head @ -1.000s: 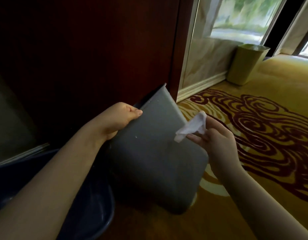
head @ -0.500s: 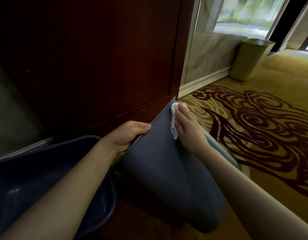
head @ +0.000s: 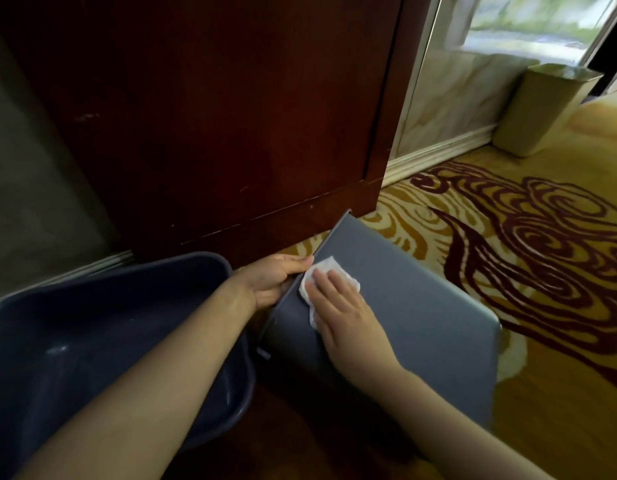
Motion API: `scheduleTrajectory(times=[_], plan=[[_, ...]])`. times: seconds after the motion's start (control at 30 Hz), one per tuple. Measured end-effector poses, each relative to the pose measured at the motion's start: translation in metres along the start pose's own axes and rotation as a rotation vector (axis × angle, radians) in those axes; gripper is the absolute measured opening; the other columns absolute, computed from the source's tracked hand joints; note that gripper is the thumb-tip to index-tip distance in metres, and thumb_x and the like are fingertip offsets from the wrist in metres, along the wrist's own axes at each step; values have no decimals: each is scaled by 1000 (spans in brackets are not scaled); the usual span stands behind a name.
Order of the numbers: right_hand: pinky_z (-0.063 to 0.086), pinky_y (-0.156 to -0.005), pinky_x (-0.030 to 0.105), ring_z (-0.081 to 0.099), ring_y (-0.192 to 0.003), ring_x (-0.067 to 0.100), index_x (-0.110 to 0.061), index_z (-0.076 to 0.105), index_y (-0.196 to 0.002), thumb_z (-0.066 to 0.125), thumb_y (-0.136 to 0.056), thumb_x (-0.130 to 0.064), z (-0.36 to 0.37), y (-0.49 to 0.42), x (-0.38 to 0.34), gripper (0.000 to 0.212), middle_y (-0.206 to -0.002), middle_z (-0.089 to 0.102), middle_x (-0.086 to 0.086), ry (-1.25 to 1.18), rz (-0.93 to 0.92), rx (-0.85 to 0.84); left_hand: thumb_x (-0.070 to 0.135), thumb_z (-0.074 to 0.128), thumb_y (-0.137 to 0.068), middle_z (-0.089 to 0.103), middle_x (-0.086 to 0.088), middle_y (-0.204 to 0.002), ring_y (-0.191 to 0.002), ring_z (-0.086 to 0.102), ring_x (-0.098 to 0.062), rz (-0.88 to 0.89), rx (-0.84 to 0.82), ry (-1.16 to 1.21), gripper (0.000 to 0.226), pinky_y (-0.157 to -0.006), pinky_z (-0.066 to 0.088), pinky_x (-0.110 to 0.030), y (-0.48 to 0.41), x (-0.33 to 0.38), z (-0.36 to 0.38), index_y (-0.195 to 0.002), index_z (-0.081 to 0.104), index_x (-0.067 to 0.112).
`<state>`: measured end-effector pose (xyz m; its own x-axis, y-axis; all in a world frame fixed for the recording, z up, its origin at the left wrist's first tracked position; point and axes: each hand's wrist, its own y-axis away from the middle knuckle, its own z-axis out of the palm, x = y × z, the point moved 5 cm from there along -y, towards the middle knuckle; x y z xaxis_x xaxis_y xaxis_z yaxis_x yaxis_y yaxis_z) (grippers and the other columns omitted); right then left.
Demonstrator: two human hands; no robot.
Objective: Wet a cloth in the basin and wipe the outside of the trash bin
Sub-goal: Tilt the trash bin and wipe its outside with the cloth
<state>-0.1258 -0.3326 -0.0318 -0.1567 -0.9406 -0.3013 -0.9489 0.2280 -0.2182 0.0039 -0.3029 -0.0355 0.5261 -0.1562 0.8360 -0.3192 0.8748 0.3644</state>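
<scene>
The grey trash bin [head: 414, 306] lies tilted on its side on the carpet, its open rim turned left. My left hand [head: 275, 280] grips that rim near the upper corner. My right hand [head: 338, 306] lies flat on the bin's outer wall close to the rim, fingers together, pressing a small white cloth [head: 322, 277] against it. The cloth shows around my fingertips; most of it is under the palm. A dark blue basin [head: 102, 323] sits on the floor at the left, its rim next to the bin's opening.
A dark red wooden cabinet [head: 230, 109] stands right behind the bin and basin. A second, olive-gold bin [head: 542, 109] stands at the far right by the marble wall and window. Patterned yellow and maroon carpet [head: 525, 237] spreads to the right.
My right hand went from holding the cloth in the air to pressing it on the bin, then slid along the wall toward my left hand. The bin has tipped lower.
</scene>
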Motion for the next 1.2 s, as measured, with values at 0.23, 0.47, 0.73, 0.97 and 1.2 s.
scheduleTrajectory(times=[0.23, 0.47, 0.73, 0.97, 1.2], plan=[[0, -118, 39, -3, -145, 18, -24, 17, -148, 32, -99, -26, 29, 12, -29, 51, -157, 11, -2, 40, 103, -24, 7, 40, -98, 66, -9, -83, -76, 65, -16, -29, 90, 52, 23, -73, 55, -29, -9, -16, -16, -87, 61, 6], [29, -110, 46, 39, -133, 26, -20, 51, -132, 65, -78, -21, 40, 26, -56, 57, -140, 49, 2, 169, 16, 11, 12, 35, -100, 63, -14, -97, -90, 60, -22, -167, 67, 89, 27, -89, 43, -38, -10, -21, -17, -107, 59, 2], [12, -110, 45, 31, -135, 26, -19, 49, -133, 39, -83, -18, 43, 64, -38, 51, -144, 41, 2, 563, -351, -47, 14, 41, -99, 70, -9, -84, -82, 65, -17, -182, 87, 76, 24, -73, 52, -31, -12, -22, -23, -101, 62, 4], [39, -102, 42, 40, -128, 24, -11, 57, -127, 50, -84, -5, 6, 65, -16, 43, -135, 53, 4, 197, -120, 153, 17, 38, -100, 64, -10, -94, -85, 62, -18, -200, 42, 53, 26, -80, 49, -32, -6, -17, -20, -101, 61, 7], [35, -108, 42, 28, -138, 19, -19, 42, -139, 61, -80, -11, 25, 20, -61, 62, -147, 39, 2, 150, -80, -2, 23, 36, -101, 61, -11, -90, -84, 60, -20, -216, 39, 43, 30, -81, 49, -34, -3, -16, -18, -97, 61, 7]])
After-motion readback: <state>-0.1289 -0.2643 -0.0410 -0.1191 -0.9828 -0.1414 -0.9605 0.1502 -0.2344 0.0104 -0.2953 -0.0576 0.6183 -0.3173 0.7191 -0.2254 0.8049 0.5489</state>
